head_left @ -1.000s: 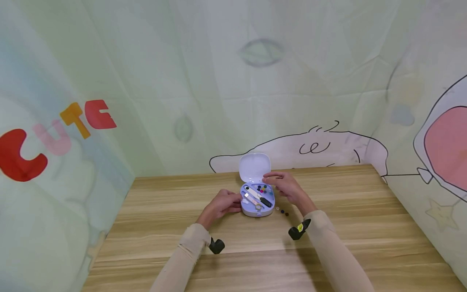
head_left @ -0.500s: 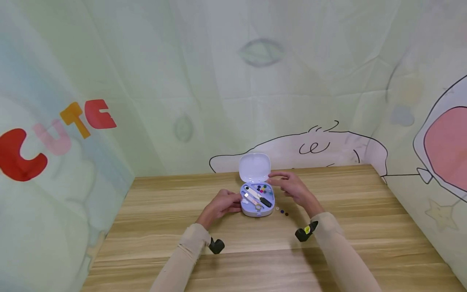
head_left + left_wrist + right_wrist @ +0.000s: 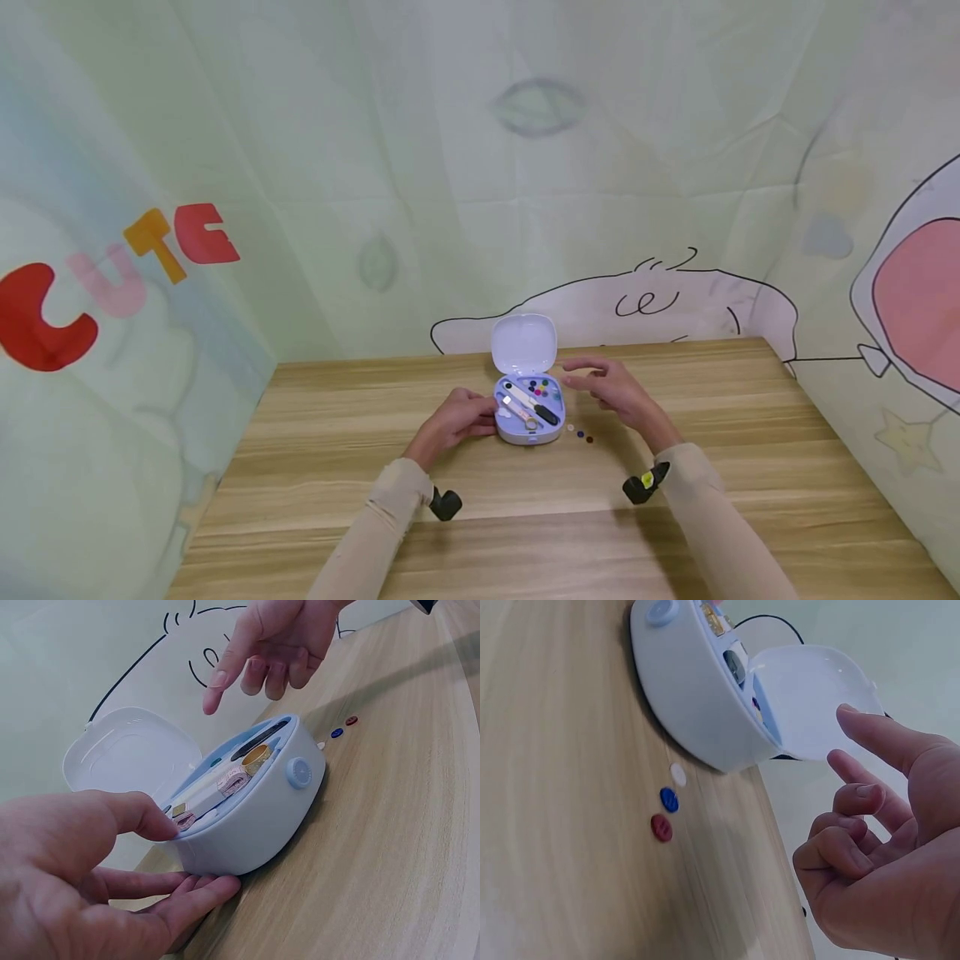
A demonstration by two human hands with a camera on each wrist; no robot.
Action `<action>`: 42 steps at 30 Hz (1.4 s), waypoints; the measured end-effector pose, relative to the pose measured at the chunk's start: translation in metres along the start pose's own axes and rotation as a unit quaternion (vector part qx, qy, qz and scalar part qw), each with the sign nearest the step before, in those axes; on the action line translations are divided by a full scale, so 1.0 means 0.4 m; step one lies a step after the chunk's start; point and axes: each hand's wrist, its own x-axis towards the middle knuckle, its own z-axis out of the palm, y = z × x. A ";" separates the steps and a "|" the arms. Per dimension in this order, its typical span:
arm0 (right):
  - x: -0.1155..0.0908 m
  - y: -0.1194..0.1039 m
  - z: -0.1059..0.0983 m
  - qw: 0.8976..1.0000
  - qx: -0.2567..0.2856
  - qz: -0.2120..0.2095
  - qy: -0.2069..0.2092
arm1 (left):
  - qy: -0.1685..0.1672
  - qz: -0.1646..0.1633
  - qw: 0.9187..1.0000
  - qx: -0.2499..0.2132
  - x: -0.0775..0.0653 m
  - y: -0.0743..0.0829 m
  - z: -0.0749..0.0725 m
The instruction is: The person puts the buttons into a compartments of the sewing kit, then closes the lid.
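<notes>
A white sewing box (image 3: 528,438) stands on the table with its lid (image 3: 523,346) raised at the back. My left hand (image 3: 459,417) grips its left side, thumb on the rim and fingers low against the wall in the left wrist view. Inside lie a tool with a black handle (image 3: 546,414), a gold ring-like thimble (image 3: 256,757), a folded pinkish tape measure (image 3: 234,780) and several coloured buttons (image 3: 539,388). My right hand (image 3: 611,387) hovers off the box's right side, holding nothing. Its thumb and index finger stretch out, the other fingers bent.
On the wooden table (image 3: 337,467), right of the box, lie a white button (image 3: 678,775), a blue button (image 3: 669,799) and a red button (image 3: 661,827). A printed cloth backdrop (image 3: 450,167) rises behind the table's far edge.
My right hand has drawn away to the right from the lid's hinge area, its fingertips now apart from the box. The left hand and the box have stayed in place.
</notes>
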 end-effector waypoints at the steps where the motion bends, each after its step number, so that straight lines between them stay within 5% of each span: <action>1: -0.002 0.002 -0.002 1.000 -0.005 -0.001 0.000 | 0.001 -0.001 1.000 0.000 -0.001 0.000 0.000; 42: -0.106 0.091 -0.017 0.984 -0.175 -0.036 -0.014 | 0.001 0.001 1.000 0.006 0.000 -0.002 0.002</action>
